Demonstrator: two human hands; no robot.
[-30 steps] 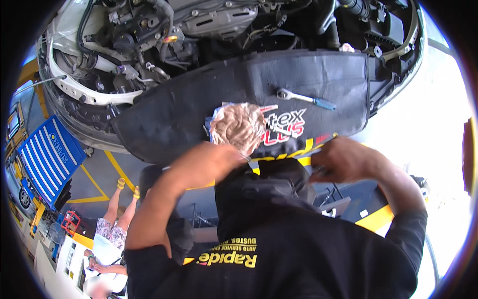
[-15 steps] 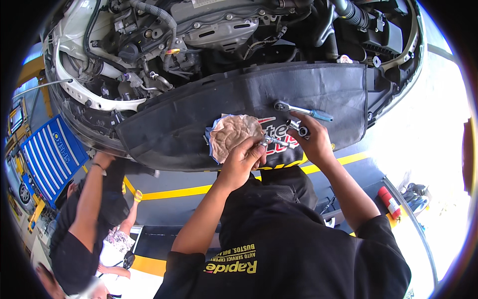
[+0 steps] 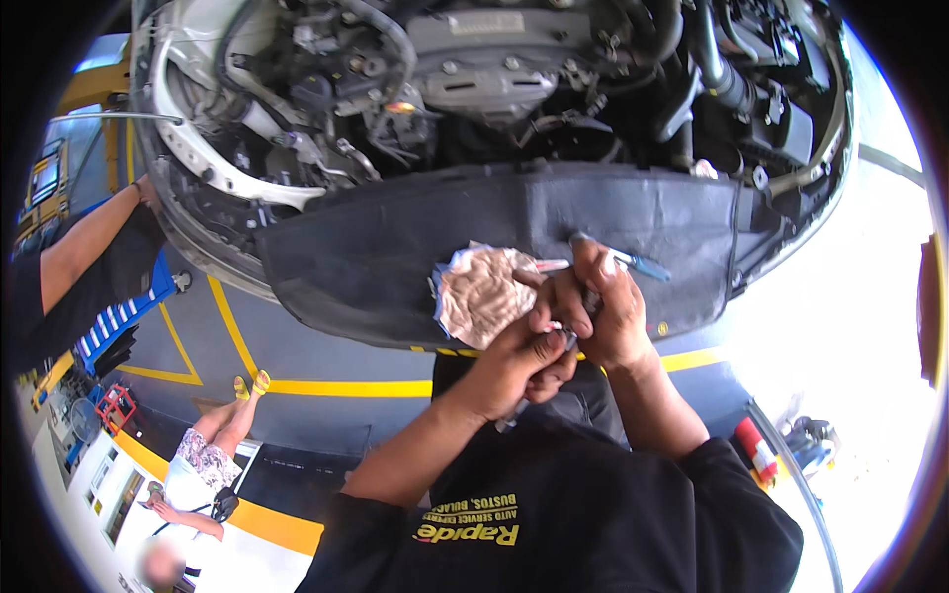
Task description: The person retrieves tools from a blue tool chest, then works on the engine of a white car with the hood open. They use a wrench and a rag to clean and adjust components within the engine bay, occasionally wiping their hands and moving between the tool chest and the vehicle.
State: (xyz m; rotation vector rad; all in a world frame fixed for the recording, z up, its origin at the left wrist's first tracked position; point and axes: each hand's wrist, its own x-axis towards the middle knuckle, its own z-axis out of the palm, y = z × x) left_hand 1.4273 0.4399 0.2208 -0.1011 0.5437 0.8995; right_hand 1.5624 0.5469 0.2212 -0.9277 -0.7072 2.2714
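Note:
My two hands are together over the near edge of the black cover (image 3: 386, 257). The fingers of my left hand (image 3: 519, 366) are closed on a slim metal piece (image 3: 508, 419), whose end shows below the fist; its exact kind is hidden. My right hand (image 3: 613, 311) is curled round chrome sockets (image 3: 591, 299), mostly covered by the fingers, and meets the left at the fingertips. Just beyond the right hand, a ratchet (image 3: 647, 268) with a blue handle lies on the cover, its head partly hidden. A crumpled beige cloth (image 3: 484, 296) lies left of the hands.
An open engine bay (image 3: 484, 89) spans the far side. Another person's arm (image 3: 94, 232) reaches to the car at the left. Further back, a person in yellow footwear (image 3: 203, 445) is near the wall. A red cylinder (image 3: 756, 450) is on the floor at right.
My hands have come together from apart, and the metal pieces are now mostly covered by fingers. The view has shifted. The other person at left appears further left and higher.

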